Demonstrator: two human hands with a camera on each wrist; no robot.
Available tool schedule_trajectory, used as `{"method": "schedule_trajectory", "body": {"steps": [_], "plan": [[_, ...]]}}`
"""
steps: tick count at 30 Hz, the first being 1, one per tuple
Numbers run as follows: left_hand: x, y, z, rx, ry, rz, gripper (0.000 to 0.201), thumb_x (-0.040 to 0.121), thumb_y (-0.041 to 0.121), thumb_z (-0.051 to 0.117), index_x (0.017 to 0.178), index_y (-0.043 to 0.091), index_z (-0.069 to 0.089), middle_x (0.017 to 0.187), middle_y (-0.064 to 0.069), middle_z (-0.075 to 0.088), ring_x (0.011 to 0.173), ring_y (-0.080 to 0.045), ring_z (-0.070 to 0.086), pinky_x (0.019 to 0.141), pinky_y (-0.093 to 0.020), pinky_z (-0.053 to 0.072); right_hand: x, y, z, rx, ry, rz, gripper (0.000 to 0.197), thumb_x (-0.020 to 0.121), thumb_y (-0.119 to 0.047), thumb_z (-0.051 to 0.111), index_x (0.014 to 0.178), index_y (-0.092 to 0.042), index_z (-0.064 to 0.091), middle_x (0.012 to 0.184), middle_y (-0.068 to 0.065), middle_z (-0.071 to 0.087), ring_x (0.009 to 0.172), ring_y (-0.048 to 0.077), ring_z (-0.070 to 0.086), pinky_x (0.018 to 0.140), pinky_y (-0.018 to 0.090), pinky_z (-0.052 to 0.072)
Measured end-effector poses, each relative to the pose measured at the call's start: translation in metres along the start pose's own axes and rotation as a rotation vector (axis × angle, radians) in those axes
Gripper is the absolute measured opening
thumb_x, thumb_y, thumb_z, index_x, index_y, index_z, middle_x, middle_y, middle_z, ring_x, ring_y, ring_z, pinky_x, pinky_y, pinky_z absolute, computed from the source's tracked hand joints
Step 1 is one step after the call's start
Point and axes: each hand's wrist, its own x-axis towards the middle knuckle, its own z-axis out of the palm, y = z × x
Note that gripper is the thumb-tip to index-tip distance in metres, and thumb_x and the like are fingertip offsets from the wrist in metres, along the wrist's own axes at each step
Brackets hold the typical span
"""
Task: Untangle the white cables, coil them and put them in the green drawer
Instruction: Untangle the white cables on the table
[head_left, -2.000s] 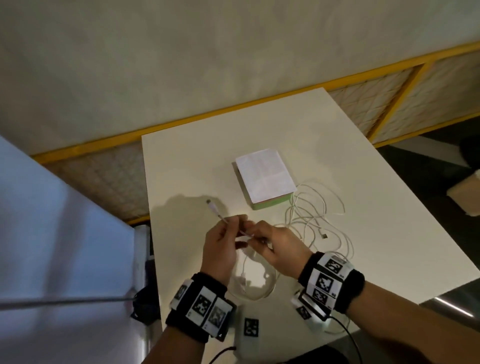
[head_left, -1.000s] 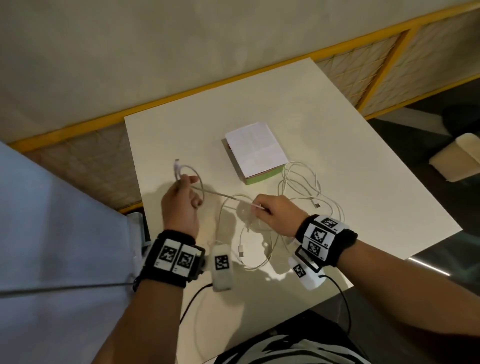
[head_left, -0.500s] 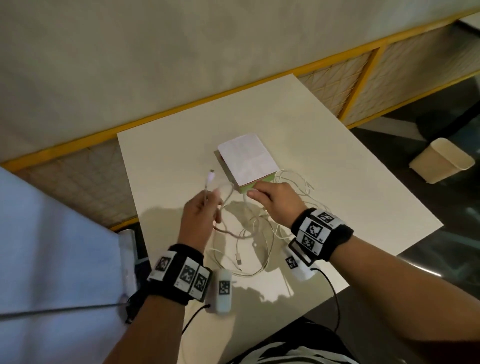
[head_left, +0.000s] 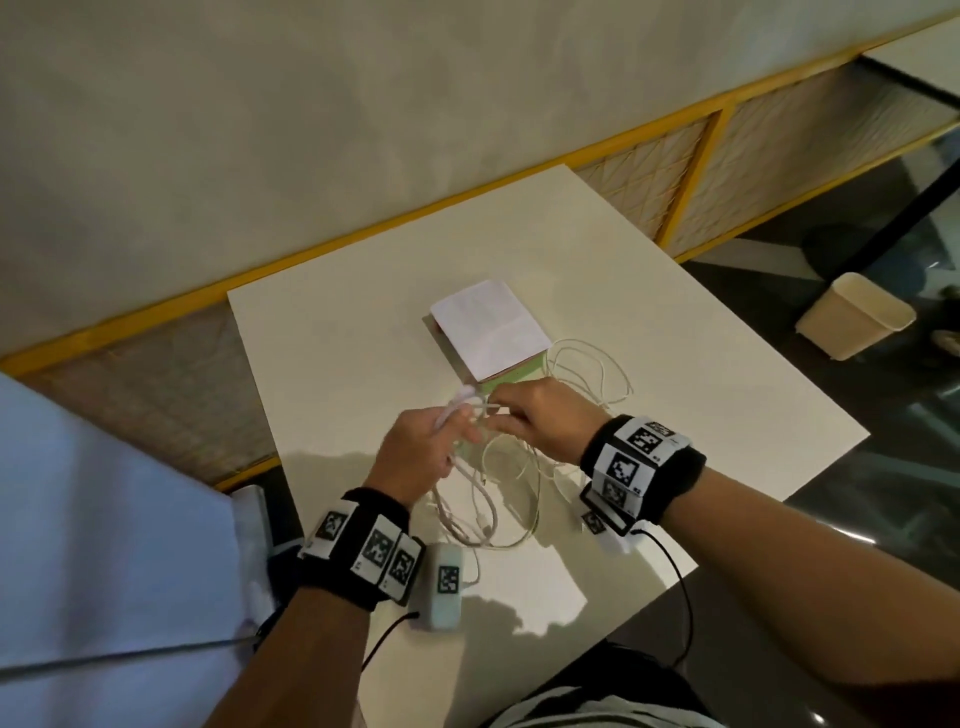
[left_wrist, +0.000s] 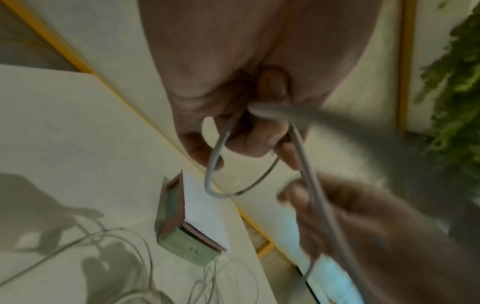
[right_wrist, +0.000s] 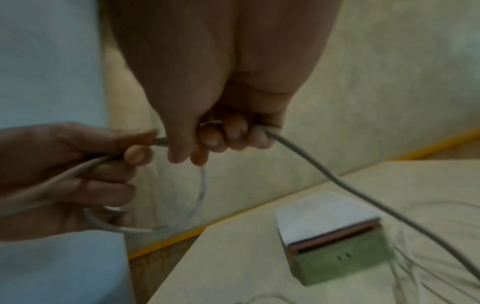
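While both hands sit close together above the table (head_left: 649, 291) in the head view, the left hand (head_left: 415, 457) grips a cable (head_left: 457, 410) with curled fingers, its plug end poking up past the knuckles. Right hand (head_left: 540, 421) pinches the same cable just beside it. Loose cables (head_left: 587, 374) lie tangled under and right of the hands, touching the drawer (head_left: 514, 375), a small box with a green front and white paper on top, mid-table. A bin (head_left: 854, 317) stands on the floor at right.

Left wrist view: left hand (left_wrist: 241, 127) fingers curled round a cable (left_wrist: 218, 164) loop hanging below; right hand (left_wrist: 350, 226) blurred, strand running through it. Drawer (left_wrist: 187, 244) below on the table (left_wrist: 78, 144), cables (left_wrist: 124, 246) beside it.

Right wrist view: right hand (right_wrist: 215, 133) fingers closed tight on the cable (right_wrist: 350, 189), which trails toward the table (right_wrist: 246, 267). Left hand (right_wrist: 78, 164) holds a loop. Drawer (right_wrist: 337, 261) looks closed.
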Motion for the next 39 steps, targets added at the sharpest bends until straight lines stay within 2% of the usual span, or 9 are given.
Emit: {"method": "schedule_trajectory", "body": {"steps": [6, 14, 18, 22, 24, 27, 31, 35, 39], "plan": [[-0.001, -0.001, -0.061, -0.226, 0.518, 0.067, 0.038, 0.092, 0.039, 0.048, 0.060, 0.026, 0.064, 0.045, 0.002, 0.055, 0.043, -0.018, 0.045, 0.047, -0.028, 0.033, -0.020, 0.059, -0.006, 0.061, -0.041, 0.441, 0.024, 0.091, -0.031, 0.054, 0.086, -0.009, 0.062, 0.070, 0.003, 0.054, 0.072, 0.022, 0.049, 0.062, 0.029, 0.032], [-0.005, 0.011, -0.099, -0.591, 0.770, 0.096, 0.045, 0.094, 0.031, 0.049, 0.056, 0.044, 0.070, 0.054, 0.014, 0.061, 0.045, 0.000, 0.049, 0.044, -0.018, 0.036, -0.037, 0.087, -0.008, 0.186, 0.058, 0.536, 0.024, 0.092, -0.027, 0.053, 0.072, -0.015, 0.052, 0.061, -0.002, 0.051, 0.058, 0.013, 0.044, 0.055, 0.025, 0.033], [-0.009, 0.008, -0.092, -0.361, 0.654, 0.052, 0.035, 0.093, 0.035, 0.050, 0.064, 0.036, 0.070, 0.061, 0.009, 0.058, 0.045, 0.000, 0.050, 0.040, -0.009, 0.038, -0.039, 0.085, -0.012, 0.227, 0.243, 0.501, 0.025, 0.095, -0.025, 0.047, 0.080, -0.006, 0.050, 0.059, 0.002, 0.048, 0.057, 0.022, 0.042, 0.056, 0.032, 0.035], [-0.021, -0.007, -0.078, -0.196, 0.565, 0.032, 0.026, 0.092, 0.026, 0.053, 0.076, 0.010, 0.065, 0.046, 0.008, 0.053, 0.044, -0.003, 0.044, 0.042, -0.010, 0.039, -0.063, 0.102, -0.021, 0.193, 0.269, 0.568, 0.029, 0.095, -0.027, 0.047, 0.072, -0.009, 0.043, 0.056, 0.002, 0.044, 0.053, 0.018, 0.041, 0.054, 0.031, 0.033], [-0.036, -0.018, -0.077, -0.392, 0.475, 0.055, 0.024, 0.095, 0.022, 0.049, 0.088, 0.004, 0.064, 0.046, 0.010, 0.050, 0.043, -0.007, 0.036, 0.044, -0.015, 0.038, -0.091, 0.125, -0.022, 0.126, 0.202, 0.654, 0.030, 0.093, -0.024, 0.049, 0.067, -0.014, 0.039, 0.056, 0.001, 0.044, 0.056, 0.022, 0.043, 0.055, 0.034, 0.033], [-0.062, -0.034, -0.074, -0.614, 0.327, 0.036, 0.048, 0.099, 0.016, 0.033, 0.065, 0.022, 0.066, 0.034, 0.012, 0.031, 0.038, -0.014, 0.013, 0.050, -0.030, 0.021, -0.138, 0.162, -0.013, -0.088, -0.051, 0.747, 0.020, 0.091, -0.023, 0.049, 0.074, -0.017, 0.042, 0.073, 0.005, 0.053, 0.075, 0.029, 0.052, 0.067, 0.035, 0.037], [-0.074, -0.072, -0.066, -0.629, 0.463, -0.262, 0.051, 0.098, 0.033, 0.040, 0.051, 0.023, 0.055, 0.034, 0.009, 0.027, 0.030, -0.006, 0.023, 0.047, -0.018, 0.038, -0.166, 0.186, 0.011, -0.267, -0.362, 0.837, 0.009, 0.090, -0.031, 0.045, 0.087, -0.022, 0.043, 0.098, 0.005, 0.052, 0.101, 0.030, 0.052, 0.083, 0.039, 0.040], [-0.073, -0.104, -0.064, -0.799, 0.575, -0.534, 0.047, 0.094, 0.048, 0.043, 0.055, 0.023, 0.035, 0.035, 0.009, 0.028, 0.030, -0.008, 0.029, 0.060, -0.030, 0.035, -0.163, 0.190, 0.024, -0.334, -0.428, 0.863, 0.026, 0.091, -0.033, 0.038, 0.108, -0.018, 0.051, 0.115, 0.007, 0.052, 0.111, 0.028, 0.048, 0.093, 0.041, 0.034], [-0.076, -0.107, -0.062, -0.702, 0.535, -0.539, 0.042, 0.095, 0.043, 0.044, 0.061, 0.020, 0.039, 0.039, 0.008, 0.032, 0.033, -0.011, 0.032, 0.062, -0.034, 0.038, -0.152, 0.186, 0.025, -0.310, -0.389, 0.883, 0.027, 0.086, -0.029, 0.046, 0.112, -0.023, 0.051, 0.121, 0.004, 0.050, 0.117, 0.027, 0.045, 0.101, 0.043, 0.028]]}}
